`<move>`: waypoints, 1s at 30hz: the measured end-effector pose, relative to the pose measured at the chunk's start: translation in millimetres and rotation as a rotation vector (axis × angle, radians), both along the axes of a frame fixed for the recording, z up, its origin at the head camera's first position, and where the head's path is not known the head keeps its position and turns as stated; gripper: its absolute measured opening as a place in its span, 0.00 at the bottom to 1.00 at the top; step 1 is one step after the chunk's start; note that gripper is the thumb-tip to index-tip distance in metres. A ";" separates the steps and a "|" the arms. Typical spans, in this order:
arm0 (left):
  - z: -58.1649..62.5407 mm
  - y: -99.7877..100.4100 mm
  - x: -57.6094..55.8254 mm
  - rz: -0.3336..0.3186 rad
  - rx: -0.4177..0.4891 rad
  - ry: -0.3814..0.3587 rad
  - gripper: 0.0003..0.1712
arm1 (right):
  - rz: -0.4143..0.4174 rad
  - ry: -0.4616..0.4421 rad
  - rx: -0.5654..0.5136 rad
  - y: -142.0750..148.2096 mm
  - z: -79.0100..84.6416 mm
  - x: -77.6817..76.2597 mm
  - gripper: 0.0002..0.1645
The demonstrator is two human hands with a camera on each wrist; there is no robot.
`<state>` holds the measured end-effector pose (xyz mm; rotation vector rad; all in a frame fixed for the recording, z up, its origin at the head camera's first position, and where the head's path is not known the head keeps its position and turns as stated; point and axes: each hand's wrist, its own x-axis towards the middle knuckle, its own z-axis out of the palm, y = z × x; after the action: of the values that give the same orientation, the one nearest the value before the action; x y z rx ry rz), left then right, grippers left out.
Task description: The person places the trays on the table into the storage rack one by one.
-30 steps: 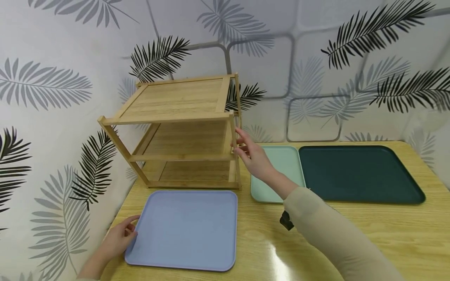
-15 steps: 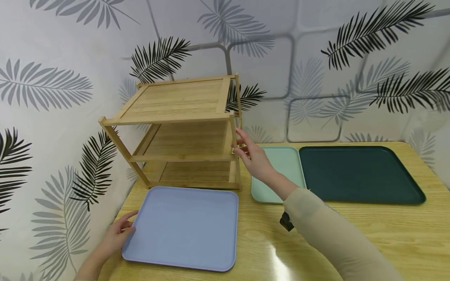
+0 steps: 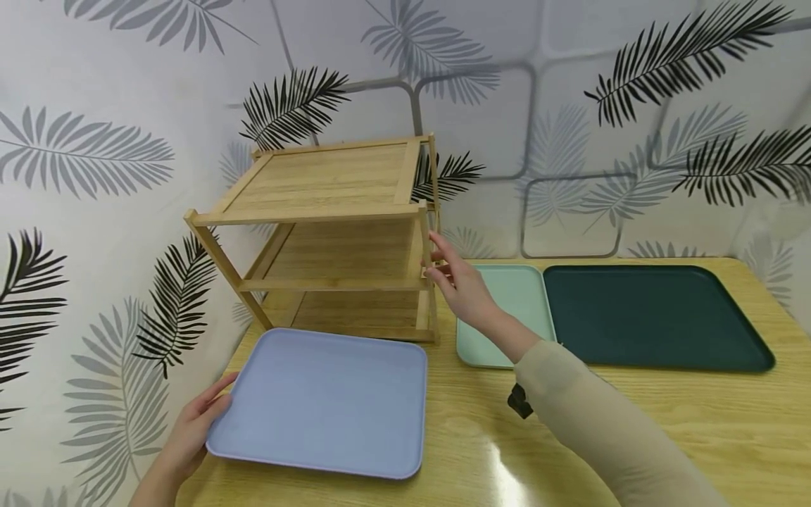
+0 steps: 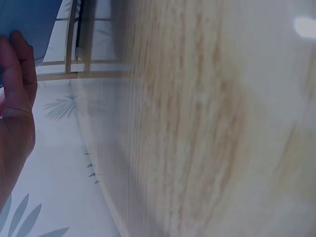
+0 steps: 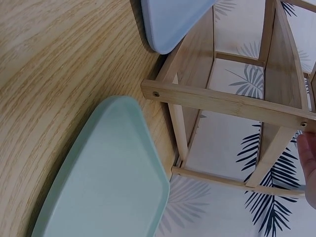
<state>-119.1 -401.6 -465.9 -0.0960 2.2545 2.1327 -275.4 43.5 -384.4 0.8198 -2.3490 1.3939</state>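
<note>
My left hand [image 3: 192, 427] grips a lavender-blue tray [image 3: 323, 405] by its left edge. The left wrist view shows fingers [image 4: 22, 69] against the tray's underside, with its left side raised off the table and its far edge close at the foot of a wooden three-tier shelf [image 3: 326, 176]. With thumb and fingers, my right hand [image 3: 467, 292] holds the shelf's front right post [image 5: 222, 104] at about the middle tier. At the right edge of the right wrist view, part of that hand [image 5: 307, 163] shows on the post. All three tiers hold nothing visible.
Right of the shelf lies a mint-green tray [image 3: 507, 303], partly behind my right forearm. A dark green tray [image 3: 655, 317] lies beside it on the wooden table [image 3: 684, 422]. A leaf-patterned wall covering [image 3: 570, 141] stands behind and to the left.
The lavender-blue tray has lifted at its left side and shifted slightly left and toward the shelf, moving with my left hand. My right hand stays on the post.
</note>
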 end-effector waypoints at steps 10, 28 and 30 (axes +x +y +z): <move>14.5 -5.5 11.5 -0.069 0.165 0.134 0.25 | -0.006 -0.012 0.006 -0.2 -2.6 -1.8 0.34; 75.6 -10.5 12.9 -0.227 0.543 0.320 0.28 | -0.006 0.018 -0.020 -0.5 -1.8 0.2 0.34; 81.7 -11.2 11.7 -0.233 0.576 0.326 0.28 | -0.005 0.029 -0.022 -0.7 -2.1 0.2 0.34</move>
<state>-107.5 -412.8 -384.2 0.5334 1.5654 2.6987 -275.1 42.8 -386.5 0.8215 -2.3084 1.3941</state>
